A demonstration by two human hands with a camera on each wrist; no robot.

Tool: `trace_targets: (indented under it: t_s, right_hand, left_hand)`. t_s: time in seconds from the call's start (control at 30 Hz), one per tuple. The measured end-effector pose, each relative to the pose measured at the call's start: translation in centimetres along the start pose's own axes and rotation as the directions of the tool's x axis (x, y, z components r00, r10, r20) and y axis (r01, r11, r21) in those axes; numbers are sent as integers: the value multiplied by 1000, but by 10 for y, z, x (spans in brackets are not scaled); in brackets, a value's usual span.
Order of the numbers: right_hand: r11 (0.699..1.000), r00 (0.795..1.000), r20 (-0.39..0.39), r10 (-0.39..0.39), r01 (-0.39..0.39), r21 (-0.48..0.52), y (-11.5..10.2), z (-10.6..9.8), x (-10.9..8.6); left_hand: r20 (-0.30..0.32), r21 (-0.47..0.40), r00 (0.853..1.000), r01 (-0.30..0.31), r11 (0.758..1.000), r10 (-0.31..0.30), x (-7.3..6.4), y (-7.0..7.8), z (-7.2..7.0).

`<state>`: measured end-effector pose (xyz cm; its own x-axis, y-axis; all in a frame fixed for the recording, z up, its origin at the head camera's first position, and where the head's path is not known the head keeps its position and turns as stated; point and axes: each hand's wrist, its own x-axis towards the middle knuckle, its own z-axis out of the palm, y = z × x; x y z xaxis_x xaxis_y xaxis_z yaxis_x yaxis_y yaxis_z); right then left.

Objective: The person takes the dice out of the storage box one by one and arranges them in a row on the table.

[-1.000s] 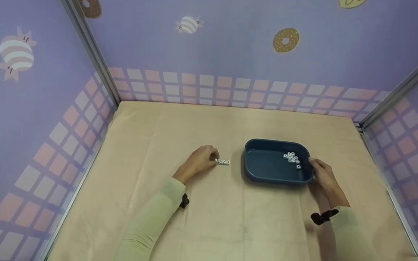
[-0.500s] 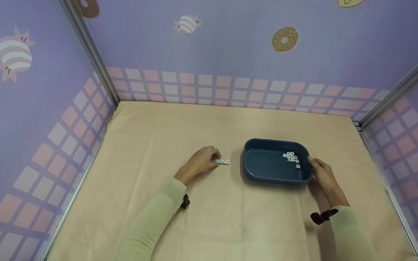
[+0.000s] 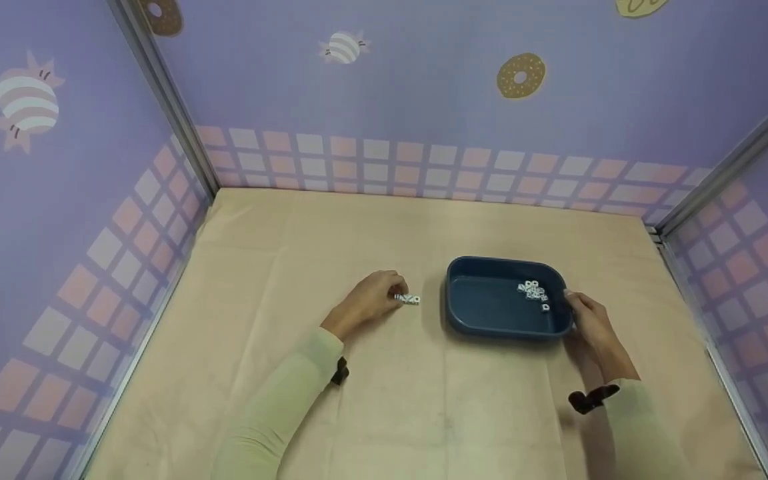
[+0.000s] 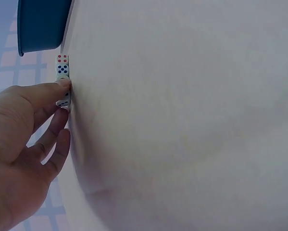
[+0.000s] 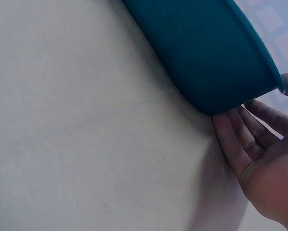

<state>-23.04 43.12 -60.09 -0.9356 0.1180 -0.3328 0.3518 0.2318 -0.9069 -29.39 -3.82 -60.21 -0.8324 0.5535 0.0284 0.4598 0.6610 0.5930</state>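
Observation:
A short row of white dice (image 3: 414, 300) lies on the cloth left of the dark blue tray (image 3: 491, 331). My left hand (image 3: 365, 300) pinches the row's near end between thumb and fingertips. Seen from the left wrist, the dice (image 4: 62, 60) line up face to face with red and blue pips, and the thumb (image 4: 52, 91) covers part of the middle. My right hand (image 3: 596, 328) grips the tray's right end: in the right wrist view its fingers (image 5: 235, 139) press the outer wall, with the thumb up at the rim. Several loose dice (image 3: 533, 291) are heaped inside the tray toward the right.
A beige cloth (image 3: 384, 400) covers the table. Purple patterned panels (image 3: 411, 80) stand at the back and both sides, joined by metal corner posts (image 3: 174, 100). Black straps (image 3: 341, 371) sit on both wrists.
The leftmost die, slightly out of line with the row a second ago, now sits in line under the left fingers. The right hand and tray stay in place.

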Motion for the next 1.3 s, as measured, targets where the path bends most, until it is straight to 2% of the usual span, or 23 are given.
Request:
trace_targets:
  t_s: [0.1,0.23,0.37,0.57,0.67,0.77,1.07,1.2,1.3]
  right_hand:
    - [1000,1000,10,5,-6,16,-5,2,-5]
    - [999,1000,21,19,-19,35,-16,5,-14]
    - [1000,1000,17,12,-13,17,-16,4,-11]
    - [1000,1000,-19,-10,9,-29,-1,-2,1]
    - [1000,1000,-21,-9,8,-23,2,-2,2]
    - [1000,1000,-17,2,-2,-13,2,1,2]
    - [1000,1000,-11,-10,10,-2,-4,2,-2]
    - [1000,999,-17,-30,30,-4,-4,2,-3]
    - [1000,999,-34,-30,30,2,3,3,-2]
  left_hand:
    - [5,-22,1000,1,1000,0,2,5,-3]
    - [-27,-88,999,-23,996,21,8,23,-7]
    - [-91,-124,995,-62,990,51,16,51,-8]
    - [-165,-100,979,-138,985,121,33,94,0]
    - [-194,-131,973,-148,980,121,42,111,10]
    - [-209,-172,973,-135,976,97,50,125,23]
    - [-260,-205,965,-70,976,14,87,154,69]
    - [-218,-235,976,-67,970,14,100,158,82]
    - [-145,-222,989,-55,974,23,106,159,89]
